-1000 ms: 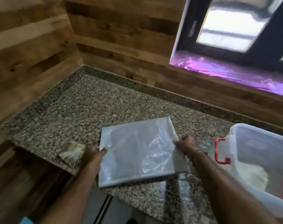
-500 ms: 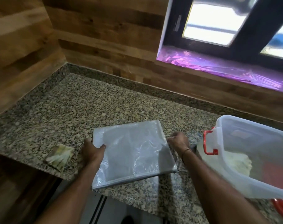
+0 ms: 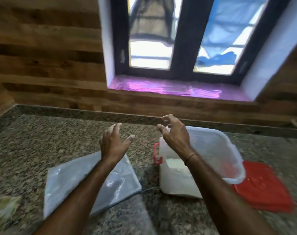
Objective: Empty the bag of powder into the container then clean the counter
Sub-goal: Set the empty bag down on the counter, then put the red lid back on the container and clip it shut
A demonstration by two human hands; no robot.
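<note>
two hands (image 3: 141,141) raised, empty, over speckled granite counter (image 3: 42,141); wood-panelled walls (image 3: 42,56).

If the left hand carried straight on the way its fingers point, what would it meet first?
The left hand is raised above the counter, open, fingers pointing away toward the wood-panelled wall. Nothing visible stands in that line, so probably the wall below the window sill, though depth is unclear.

The left forearm hides part of the flat bag (image 3: 73,180) — the yellowish cloth (image 3: 3,211) runs off-frame, blurred.
</note>
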